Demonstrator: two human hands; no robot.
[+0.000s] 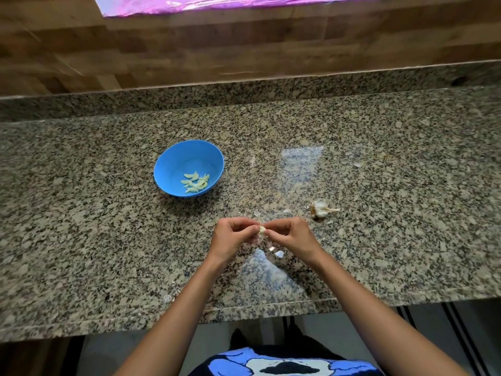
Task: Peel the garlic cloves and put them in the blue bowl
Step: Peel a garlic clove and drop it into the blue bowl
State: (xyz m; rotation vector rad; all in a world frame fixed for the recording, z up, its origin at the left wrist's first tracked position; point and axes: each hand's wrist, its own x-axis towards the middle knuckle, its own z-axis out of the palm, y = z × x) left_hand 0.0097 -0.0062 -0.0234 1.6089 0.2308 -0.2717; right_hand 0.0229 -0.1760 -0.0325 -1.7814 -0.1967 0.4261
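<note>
We see a speckled granite counter [108, 240] backed by a wood-plank wall [189, 55]. Our left hand [233, 236] and right hand [291, 236] both pinch one garlic clove [262, 229] between them above the counter. At ten o'clock from it sits the blue bowl [173, 161] holding peeled cloves [195, 182]; at two o'clock lies the garlic head [320, 208].

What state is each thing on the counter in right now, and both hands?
Blue bowl: upright, holds peeled cloves.
Garlic clove: pinched between both hands, skin partly on.
Garlic head: on its side, partly broken apart.
Left hand: pinching the clove.
Right hand: pinching the clove.
</note>
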